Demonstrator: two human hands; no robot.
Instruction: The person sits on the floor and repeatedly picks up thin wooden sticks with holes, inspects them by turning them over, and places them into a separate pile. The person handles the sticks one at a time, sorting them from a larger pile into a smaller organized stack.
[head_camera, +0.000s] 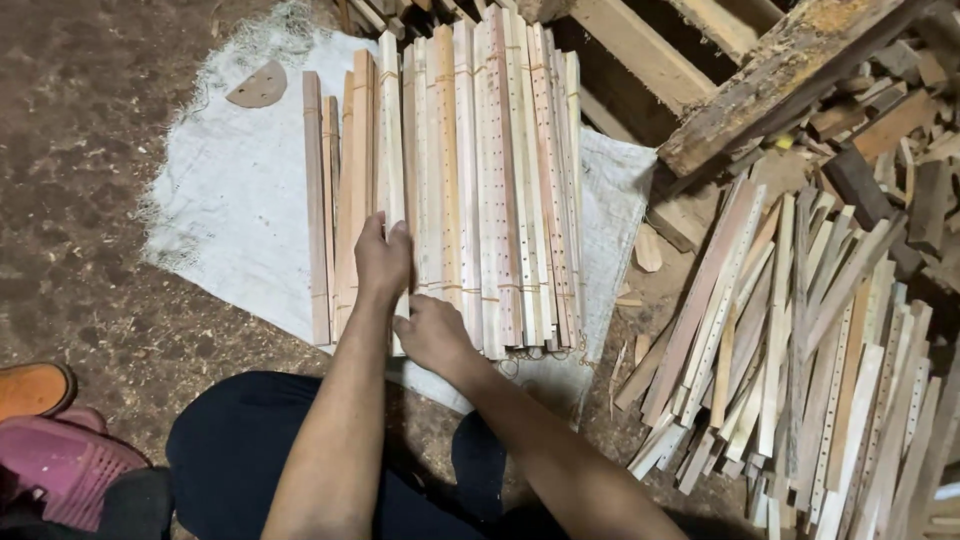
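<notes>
From the head view, the left hand (383, 258) and right hand (432, 335) both pinch one pale drilled slat (392, 130) lying on the white sack (235, 190) among the bundled slats (500, 180); it looks light, stiff, probably splintery, best gripped near the end.

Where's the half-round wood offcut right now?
Head view, upper left: the half-round offcut lies on the white sack, just left of the bundled slats, well above both hands.

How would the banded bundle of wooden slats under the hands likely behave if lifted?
The bundle probably lifts stiffly as one unit, since bands wrap it. Thin slats suggest it is fairly light. Flat faces mean it should not roll.
</notes>
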